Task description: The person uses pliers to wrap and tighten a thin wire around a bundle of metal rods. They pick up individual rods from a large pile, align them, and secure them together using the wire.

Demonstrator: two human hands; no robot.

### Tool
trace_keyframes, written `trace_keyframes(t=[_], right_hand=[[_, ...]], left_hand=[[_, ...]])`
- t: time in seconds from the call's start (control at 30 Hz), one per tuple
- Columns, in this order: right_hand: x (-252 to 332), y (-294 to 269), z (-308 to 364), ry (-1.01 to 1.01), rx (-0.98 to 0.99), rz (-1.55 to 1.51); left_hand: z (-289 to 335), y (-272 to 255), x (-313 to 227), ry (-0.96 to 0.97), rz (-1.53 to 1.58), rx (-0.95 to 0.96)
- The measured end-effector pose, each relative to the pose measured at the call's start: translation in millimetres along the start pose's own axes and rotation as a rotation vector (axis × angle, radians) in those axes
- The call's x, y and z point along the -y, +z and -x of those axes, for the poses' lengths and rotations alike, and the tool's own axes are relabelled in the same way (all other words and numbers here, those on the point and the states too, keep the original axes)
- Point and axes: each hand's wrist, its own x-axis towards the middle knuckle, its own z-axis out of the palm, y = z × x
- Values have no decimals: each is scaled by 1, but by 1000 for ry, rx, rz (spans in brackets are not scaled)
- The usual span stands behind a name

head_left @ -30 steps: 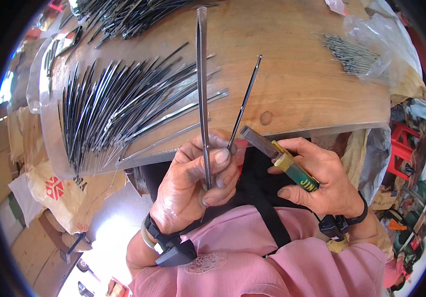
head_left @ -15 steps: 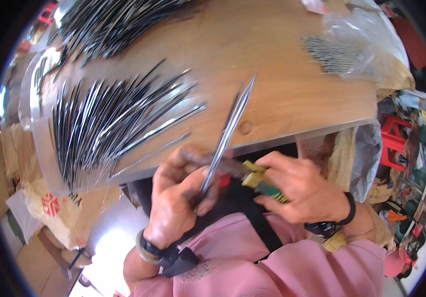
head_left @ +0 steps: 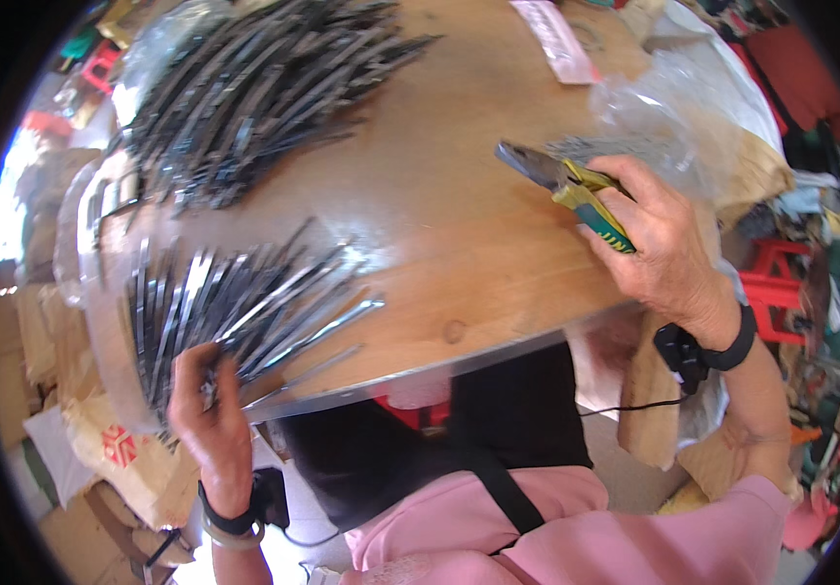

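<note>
My left hand [head_left: 210,414] is at the near end of a fanned heap of glossy dark strips [head_left: 234,302] on the table's left side. Its fingers curl around strip ends, partly hidden by thumb and fingers; how many strips it grips I cannot tell. Raised over the right part of the table, my right hand [head_left: 668,244] grips a pair of pliers [head_left: 566,185] with yellow and green handles. The jaws point up and left, and the handles look slightly spread. Just behind the pliers lies a pile of thin grey wires [head_left: 586,146], partly covered by that hand.
A larger heap of dark strips [head_left: 264,97] lies at the far left of the wooden table [head_left: 459,244]. A pink and white packet [head_left: 556,44] and a clear plastic bag [head_left: 654,102] are at the far right. Red stools [head_left: 771,292] stand beyond the right edge.
My hands have moved apart. The left has gone left to the near strip heap with the strips it held upright; the right has lifted the pliers up and right, over the table.
</note>
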Motion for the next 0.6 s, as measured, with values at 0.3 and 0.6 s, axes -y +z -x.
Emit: trace_keyframes(t=[0.3, 0.6], right_hand=[[2, 3, -16, -121, 8, 236], [-9, 4, -5, -110, 1, 276]], left_hand=[[-49, -22, -57, -70, 254, 196], [-135, 41, -114, 668, -213, 13]])
